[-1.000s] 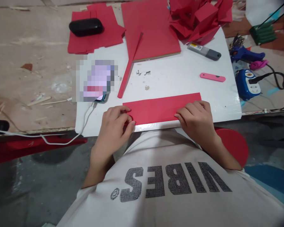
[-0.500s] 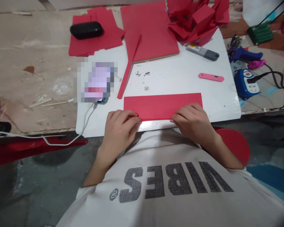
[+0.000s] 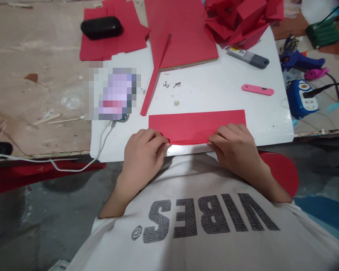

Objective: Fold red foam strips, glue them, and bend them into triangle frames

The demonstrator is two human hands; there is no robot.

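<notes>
On bench [image 3: 45, 88]: paper sheet [image 3: 197, 126], left hand [image 3: 144, 152] at left end, right hand [image 3: 234, 146] at right. Phone [image 3: 117, 94] left; case [image 3: 101, 27] behind, atop paper stack [image 3: 132, 37]. Glue gun [image 3: 303, 61] right, behind adapter [image 3: 301, 103].

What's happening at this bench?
Someone's left hand and right hand are gripping the near edge of a red paper piece, one toward each end. It lies on a white sheet over the bench. Beyond it, a narrow red strip partly overlaps a larger red sheet. The pink tool lies off to the right, with no hand on it.
</notes>
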